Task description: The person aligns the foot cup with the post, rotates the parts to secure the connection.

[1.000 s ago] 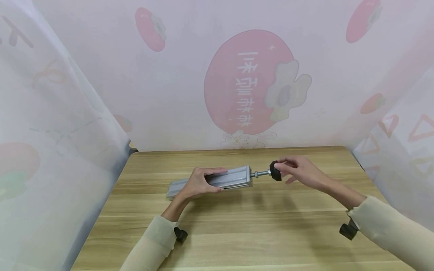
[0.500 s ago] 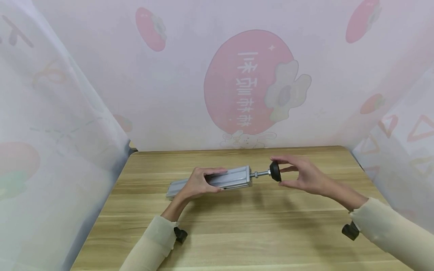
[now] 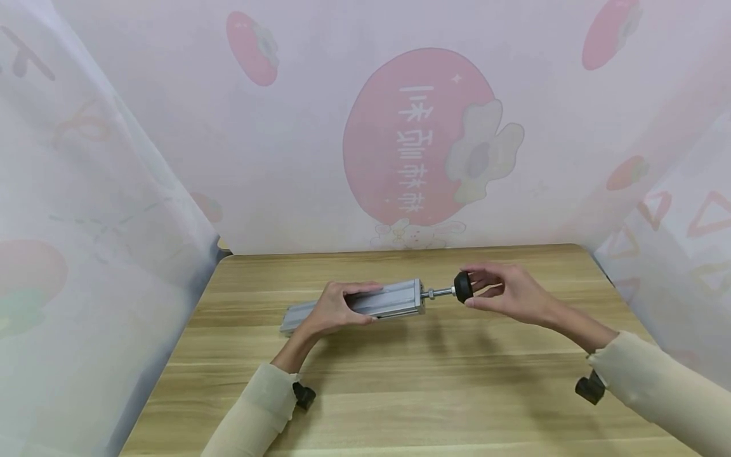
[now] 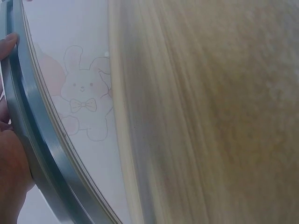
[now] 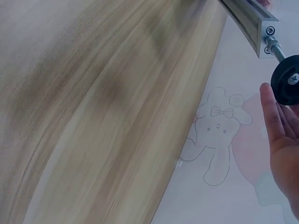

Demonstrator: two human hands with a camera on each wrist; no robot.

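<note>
My left hand (image 3: 331, 310) grips a silver aluminium profile (image 3: 398, 297) from the near side, fingers over its far edge and thumb along its near edge. The profile looks raised above the table, its right end higher. From that end a threaded rod (image 3: 441, 292) with a nut sticks out, tipped by a black leveling foot (image 3: 463, 287). My right hand (image 3: 516, 295) pinches the foot's rim between thumb and fingers. In the right wrist view the foot's round underside shows a central screw (image 5: 293, 79), and the end plate (image 5: 268, 39) carries screws.
The wooden table (image 3: 365, 393) spreads below and in front of both hands. Pale printed curtains (image 3: 285, 158) hang behind and along both sides. A small black wrist camera (image 3: 304, 396) sits at the left cuff and another camera (image 3: 590, 388) at the right.
My right fingers first spread around the foot's rim, then drew in on it, with the hand turning slightly. The left hand and the profile have stayed in place.
</note>
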